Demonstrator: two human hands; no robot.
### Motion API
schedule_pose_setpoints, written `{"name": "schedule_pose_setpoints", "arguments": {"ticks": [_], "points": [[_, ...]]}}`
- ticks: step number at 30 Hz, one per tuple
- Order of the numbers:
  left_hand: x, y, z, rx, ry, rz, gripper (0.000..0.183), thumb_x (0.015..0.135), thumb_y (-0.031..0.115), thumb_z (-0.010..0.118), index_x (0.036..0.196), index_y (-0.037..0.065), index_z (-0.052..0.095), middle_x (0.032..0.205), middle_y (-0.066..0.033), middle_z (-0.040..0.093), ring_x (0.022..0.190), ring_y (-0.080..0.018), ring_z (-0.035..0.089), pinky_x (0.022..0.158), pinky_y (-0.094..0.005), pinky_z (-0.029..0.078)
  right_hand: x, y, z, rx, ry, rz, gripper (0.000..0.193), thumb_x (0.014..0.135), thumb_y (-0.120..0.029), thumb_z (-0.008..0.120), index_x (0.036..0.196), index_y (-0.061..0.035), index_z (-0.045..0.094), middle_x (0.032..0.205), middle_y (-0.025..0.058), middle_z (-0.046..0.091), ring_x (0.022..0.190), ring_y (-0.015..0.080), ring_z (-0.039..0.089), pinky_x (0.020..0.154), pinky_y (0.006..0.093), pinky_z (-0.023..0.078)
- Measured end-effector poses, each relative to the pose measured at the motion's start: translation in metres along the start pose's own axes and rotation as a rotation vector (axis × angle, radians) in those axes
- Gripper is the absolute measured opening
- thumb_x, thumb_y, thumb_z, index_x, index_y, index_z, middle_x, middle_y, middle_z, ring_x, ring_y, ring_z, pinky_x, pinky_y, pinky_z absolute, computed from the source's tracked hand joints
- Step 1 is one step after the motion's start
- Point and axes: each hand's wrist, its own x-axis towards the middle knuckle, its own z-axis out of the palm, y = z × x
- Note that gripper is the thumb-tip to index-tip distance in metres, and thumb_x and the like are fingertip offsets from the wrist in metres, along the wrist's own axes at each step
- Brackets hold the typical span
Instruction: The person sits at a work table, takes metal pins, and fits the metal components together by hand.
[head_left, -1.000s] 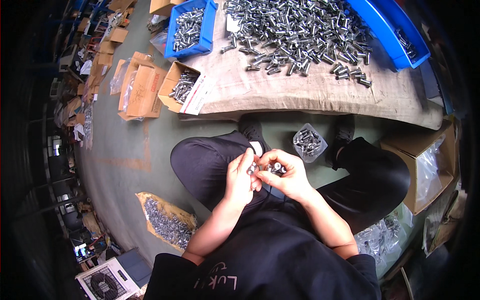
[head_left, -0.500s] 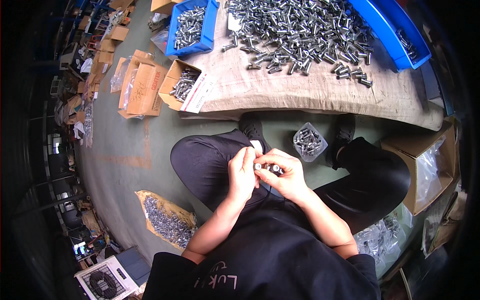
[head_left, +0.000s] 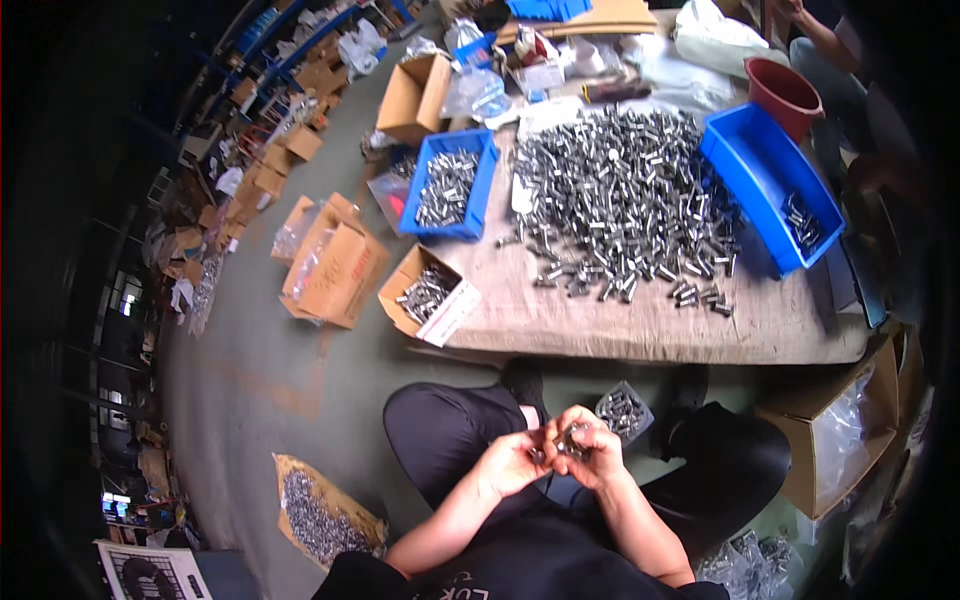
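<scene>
In front of my lap both hands meet. My right hand (head_left: 592,458) is closed around a few short, shiny metal bolts (head_left: 572,440), partly hidden by the fingers. Touching it, my left hand (head_left: 512,463) pinches what looks like the end of one metal bolt, blurred and mostly covered. Just beyond the right hand, a clear plastic container (head_left: 640,432) of bolts stands on the floor. Past my feet, a large heap of similar bolts (head_left: 625,200) lies on a low cloth-covered table (head_left: 560,335).
On the table are a bolt-filled blue bin (head_left: 490,185), a blue bin with few bolts (head_left: 745,165) and a red bucket (head_left: 785,95). A cardboard box of bolts (head_left: 405,318) sits at its left corner. Small parts lie on a floor sheet (head_left: 285,470); an open carton (head_left: 800,440) stands right.
My view has tilted up, showing more of the table's far side and another person at the far right. My hands have drawn closer together, and the bolts are turned differently.
</scene>
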Motion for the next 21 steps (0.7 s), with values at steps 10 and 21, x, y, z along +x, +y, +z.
{"name": "schedule_pose_setpoints", "arguments": {"ticks": [10, 21], "points": [[-0.015, 0.004, 0.027, 0.881, 0.16, 0.663, 0.042, 0.082, -0.002, 0.053, 0.12, -0.002, 0.036, 0.094, -0.0132, 0.06, 0.082, -0.0163, 0.06, 0.065, -0.0236, 0.048, -0.009, -0.008, 0.007, -0.435, 0.306, -0.084, 0.01, 0.077, -0.007, 0.063, 0.085, -0.0026, 0.059, 0.062, 0.0063, 0.055, 0.047, 0.0131, 0.052, 0.037, 0.0197, 0.03], [-0.012, 0.019, 0.081, 0.956, 0.01, 0.917, 0.026, 0.077, -0.007, 0.058, 0.103, -0.001, 0.056, 0.095, -0.0105, 0.062, 0.083, -0.0102, 0.058, 0.067, -0.0186, 0.047, -0.001, -0.026, 0.023, -0.42, 0.193, -0.146, 0.022, 0.081, -0.018, 0.059, 0.094, -0.0003, 0.059, 0.064, 0.0074, 0.052, 0.043, 0.0123, 0.046, 0.035, 0.0197, 0.028]]}}
